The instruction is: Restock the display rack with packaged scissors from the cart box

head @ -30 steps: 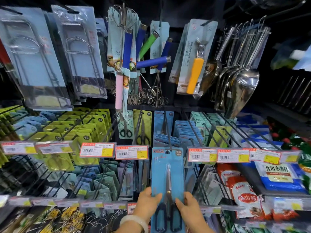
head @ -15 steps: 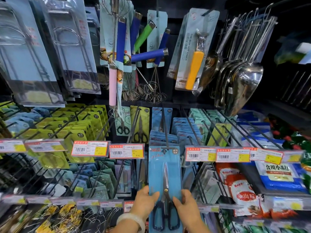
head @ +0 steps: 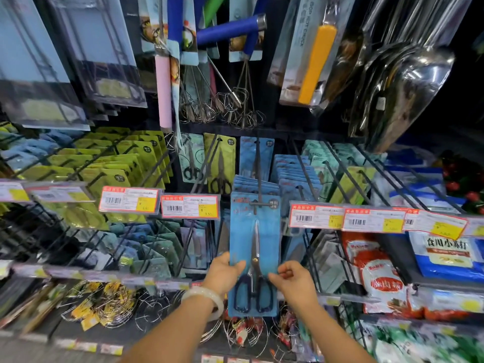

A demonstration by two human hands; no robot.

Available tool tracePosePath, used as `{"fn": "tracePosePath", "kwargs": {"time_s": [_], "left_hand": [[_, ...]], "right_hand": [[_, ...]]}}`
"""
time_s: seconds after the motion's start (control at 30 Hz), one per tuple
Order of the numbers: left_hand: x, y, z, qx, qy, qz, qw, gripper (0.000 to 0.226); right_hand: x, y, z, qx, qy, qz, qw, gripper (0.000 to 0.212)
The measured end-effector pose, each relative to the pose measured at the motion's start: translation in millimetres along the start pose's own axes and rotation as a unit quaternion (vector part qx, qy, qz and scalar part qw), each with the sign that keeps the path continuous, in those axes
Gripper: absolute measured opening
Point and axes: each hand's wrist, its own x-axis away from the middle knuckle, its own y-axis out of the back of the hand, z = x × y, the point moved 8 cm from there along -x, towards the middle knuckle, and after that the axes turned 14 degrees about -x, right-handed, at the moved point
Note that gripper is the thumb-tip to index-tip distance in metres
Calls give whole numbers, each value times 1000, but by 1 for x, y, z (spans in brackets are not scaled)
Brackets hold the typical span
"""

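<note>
While the left hand (head: 225, 271) pinches the blue scissors pack (head: 255, 242) hanging on its peg (head: 259, 179) at 6 o'clock and the loosely curled right hand (head: 293, 280) holds nothing, slide it squarely back.

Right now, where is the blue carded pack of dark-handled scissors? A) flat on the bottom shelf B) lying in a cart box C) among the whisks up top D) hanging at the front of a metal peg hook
D: the blue carded pack of dark-handled scissors has the metal peg hook through its top slot, left hand gripping its edge.
</note>
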Motion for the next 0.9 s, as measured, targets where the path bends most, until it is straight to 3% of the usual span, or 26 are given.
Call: {"fn": "tracePosePath", "kwargs": {"time_s": [0.17,0.47,0.73,0.9], "left_hand": [[-7,-1,6,-5,19,-1,1000,6],[-4,-7,5,19,8,15,1000,27],[-4,-12,6,18,1,9,1000,29],[0,-13,7,17,17,21,999,27]], "right_hand": [[-7,-4,-6,-19,-9,39,999,15],[-22,-4,-11,-67,-40,126,989,20],[-30,-2,-15,-67,-37,130,988,25],[-27,-3,-14,-71,-42,179,980,22]]}}
